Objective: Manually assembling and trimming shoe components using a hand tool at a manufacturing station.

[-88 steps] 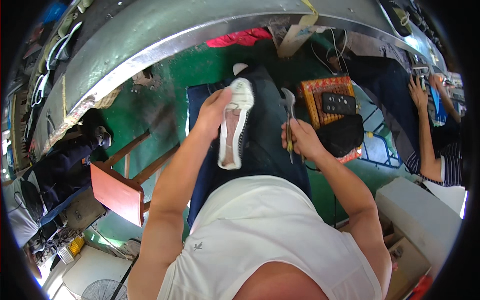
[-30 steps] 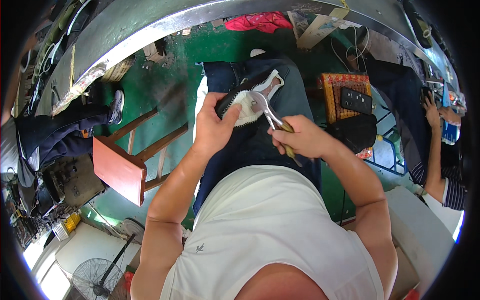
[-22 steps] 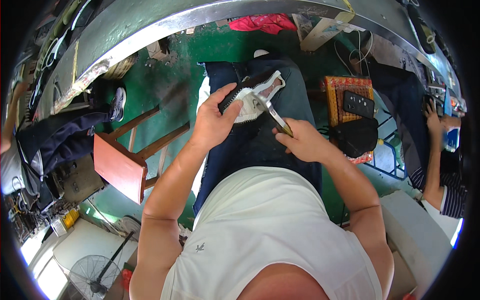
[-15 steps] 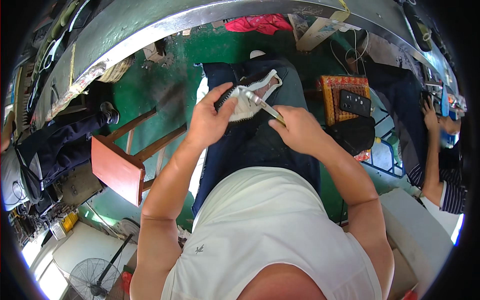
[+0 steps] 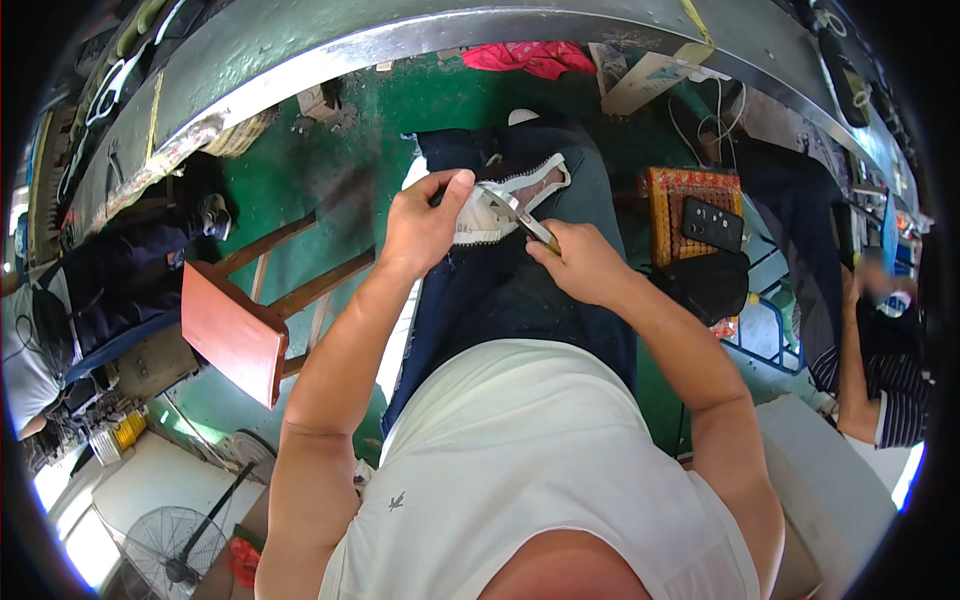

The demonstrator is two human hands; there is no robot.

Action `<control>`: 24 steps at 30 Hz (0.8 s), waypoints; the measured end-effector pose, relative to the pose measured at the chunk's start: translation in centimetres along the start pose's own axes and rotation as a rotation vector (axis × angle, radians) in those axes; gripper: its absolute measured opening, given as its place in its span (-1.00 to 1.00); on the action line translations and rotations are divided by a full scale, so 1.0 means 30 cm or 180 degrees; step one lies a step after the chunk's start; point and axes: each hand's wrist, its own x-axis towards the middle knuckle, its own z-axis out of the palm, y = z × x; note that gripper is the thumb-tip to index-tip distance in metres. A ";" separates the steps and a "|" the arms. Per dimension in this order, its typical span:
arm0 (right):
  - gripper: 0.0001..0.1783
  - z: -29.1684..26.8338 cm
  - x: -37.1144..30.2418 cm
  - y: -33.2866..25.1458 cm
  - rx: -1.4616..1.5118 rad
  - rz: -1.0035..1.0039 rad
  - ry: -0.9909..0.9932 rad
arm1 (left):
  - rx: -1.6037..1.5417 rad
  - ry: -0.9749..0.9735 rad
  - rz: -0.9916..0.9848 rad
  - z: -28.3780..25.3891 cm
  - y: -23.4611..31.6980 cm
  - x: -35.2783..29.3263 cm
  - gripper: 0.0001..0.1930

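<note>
A zipper with white tape and dark teeth lies in a loop across my lap, dark cloth along its far side. My left hand is at its left end, thumb and forefinger pinched together; whatever is between them is too small or hidden to make out. In my right hand is a pair of metal pliers with brass-coloured handles, gripped with the fingers closed. The jaws point up and left over the white tape, close to the left fingertips. Dark blue trousers lie beneath.
A red-brown stool stands left. On the right a beaded seat bears a phone and a black pouch. A metal-edged bench curves across the far side. Another person's arm is at far right.
My left thumb has lifted off the white tape and now meets the forefinger. The pliers have shifted slightly right and down and turned. The head view has tilted a little.
</note>
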 end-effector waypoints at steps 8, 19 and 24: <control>-0.74 0.094 -0.007 0.038 -0.1073 -0.0920 0.0648 | 0.0190 -0.0226 -0.0465 -0.024 -0.069 0.033 -0.20; -0.67 0.099 -0.094 0.022 -0.1311 -0.0504 -0.0121 | 0.0565 -0.0785 -0.0263 -0.038 -0.077 0.025 -0.23; -0.76 0.015 -0.171 0.020 -0.0584 -0.0536 -0.0629 | 0.0880 -0.1068 0.0102 -0.057 -0.060 0.000 -0.29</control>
